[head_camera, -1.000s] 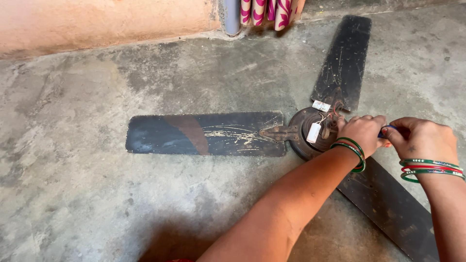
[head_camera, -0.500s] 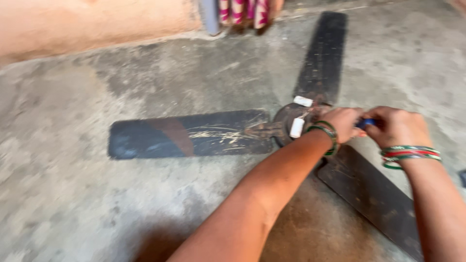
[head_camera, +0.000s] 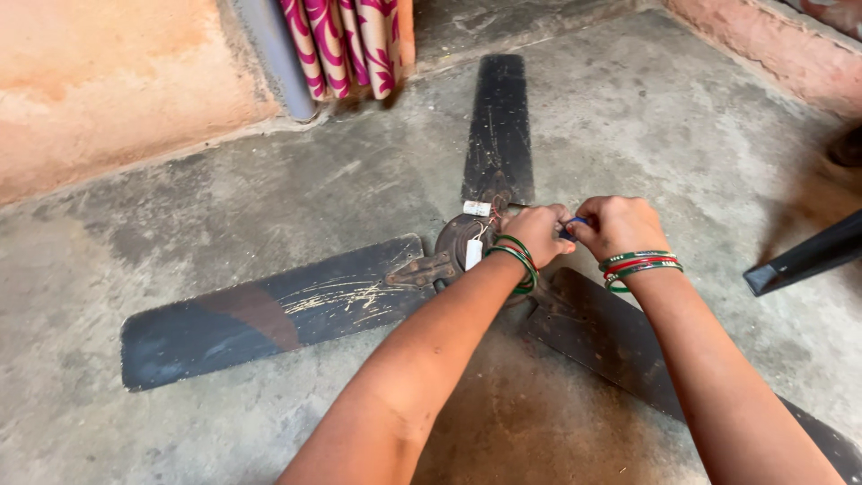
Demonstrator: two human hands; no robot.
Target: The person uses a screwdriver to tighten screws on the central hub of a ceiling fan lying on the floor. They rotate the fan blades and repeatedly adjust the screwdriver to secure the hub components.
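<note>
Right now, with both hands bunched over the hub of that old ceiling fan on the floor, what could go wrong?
Both hands, left hand and right hand, pinch a small blue item over the fan hub, among thin wires and white tags; a tug might snap a wire. The bangles may snag the blade bracket. The dark bar nearby could catch an elbow.

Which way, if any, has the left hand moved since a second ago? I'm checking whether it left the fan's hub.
No. The left hand sits at the fan hub as before, close by the right hand; only the camera view shifted.
</note>
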